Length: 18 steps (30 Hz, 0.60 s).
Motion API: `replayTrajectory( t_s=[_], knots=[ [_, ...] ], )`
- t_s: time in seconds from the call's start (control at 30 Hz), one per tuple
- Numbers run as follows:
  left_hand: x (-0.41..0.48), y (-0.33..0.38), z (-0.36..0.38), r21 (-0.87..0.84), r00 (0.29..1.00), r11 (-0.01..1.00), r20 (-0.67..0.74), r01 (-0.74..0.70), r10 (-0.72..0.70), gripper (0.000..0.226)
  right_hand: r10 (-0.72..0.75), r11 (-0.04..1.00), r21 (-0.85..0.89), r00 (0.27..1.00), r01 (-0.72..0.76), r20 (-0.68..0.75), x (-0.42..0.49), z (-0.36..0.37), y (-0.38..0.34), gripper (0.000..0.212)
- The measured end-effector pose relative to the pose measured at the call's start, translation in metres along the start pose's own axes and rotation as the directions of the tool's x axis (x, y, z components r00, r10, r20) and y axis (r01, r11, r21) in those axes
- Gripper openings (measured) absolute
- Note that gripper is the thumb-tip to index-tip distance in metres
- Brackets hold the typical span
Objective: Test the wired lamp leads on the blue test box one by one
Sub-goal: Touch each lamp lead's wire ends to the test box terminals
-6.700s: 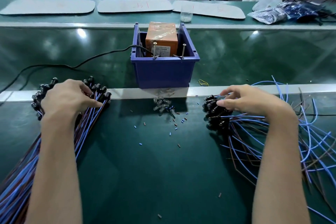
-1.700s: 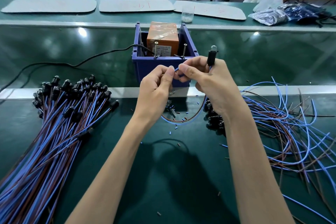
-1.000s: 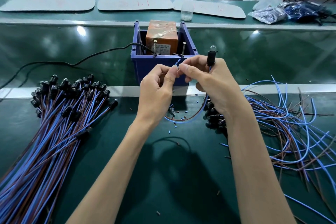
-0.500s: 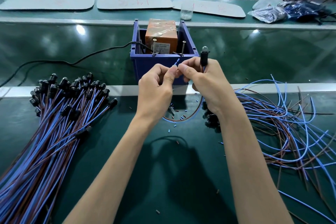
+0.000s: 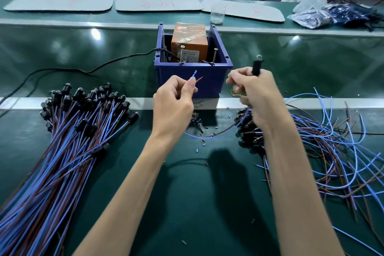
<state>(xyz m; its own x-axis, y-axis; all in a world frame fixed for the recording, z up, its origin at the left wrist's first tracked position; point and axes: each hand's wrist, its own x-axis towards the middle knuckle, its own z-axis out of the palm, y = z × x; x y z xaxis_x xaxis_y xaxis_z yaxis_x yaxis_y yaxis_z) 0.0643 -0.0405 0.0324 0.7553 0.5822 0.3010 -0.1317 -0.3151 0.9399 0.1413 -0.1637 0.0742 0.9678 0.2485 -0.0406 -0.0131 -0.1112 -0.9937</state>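
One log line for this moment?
left hand: pinches blue and brown wire ends; right hand: grips black lamp holder; blue plastic test box: screws untouched

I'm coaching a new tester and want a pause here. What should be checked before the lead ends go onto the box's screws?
1. Ends separated: the blue and brown lead ends fan apart above the left hand's pinch. Ok.
2. Lamp visible: the right hand grips the lamp holder upright, bulb on top. Ok.
3. Contacts free: both screws on the blue test box stand bare. Ok.
4. Ends on screws: they sit short of the box rim. Not ok.
5. Box powered: a black cable runs into it; live or not, cannot tell.
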Motion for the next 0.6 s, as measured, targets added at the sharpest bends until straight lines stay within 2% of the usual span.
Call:
replayTrajectory(
  t_s=[0.13, 0.27, 0.47, 0.6],
  knots=[
    [0.0, -0.003, -0.004, 0.082, 0.995, 0.997, 0.095, -0.009, 0.002, 0.027, -0.07, 0.985, -0.144, 0.98, 0.097, 0.184, -0.005, 0.002, 0.001, 0.022],
    [-0.001, -0.006, 0.0, 0.098, 0.986, 0.995, 0.169, -0.014, -0.003, 0.028, -0.161, 0.985, -0.02, 0.944, 0.174, 0.287, -0.013, 0.01, 0.003, 0.004],
    [-0.001, -0.004, -0.003, 0.058, 0.977, 0.998, 0.213, -0.03, 0.017, 0.027, -0.175, 0.978, -0.056, 0.941, 0.199, 0.29, -0.01, 0.008, 0.006, 0.003],
    [0.0, -0.001, -0.005, 0.023, 0.972, 0.999, 0.235, -0.026, 0.02, 0.024, -0.212, 0.961, -0.115, 0.938, 0.25, 0.275, -0.007, 0.008, 0.009, 0.016]
  ],
)
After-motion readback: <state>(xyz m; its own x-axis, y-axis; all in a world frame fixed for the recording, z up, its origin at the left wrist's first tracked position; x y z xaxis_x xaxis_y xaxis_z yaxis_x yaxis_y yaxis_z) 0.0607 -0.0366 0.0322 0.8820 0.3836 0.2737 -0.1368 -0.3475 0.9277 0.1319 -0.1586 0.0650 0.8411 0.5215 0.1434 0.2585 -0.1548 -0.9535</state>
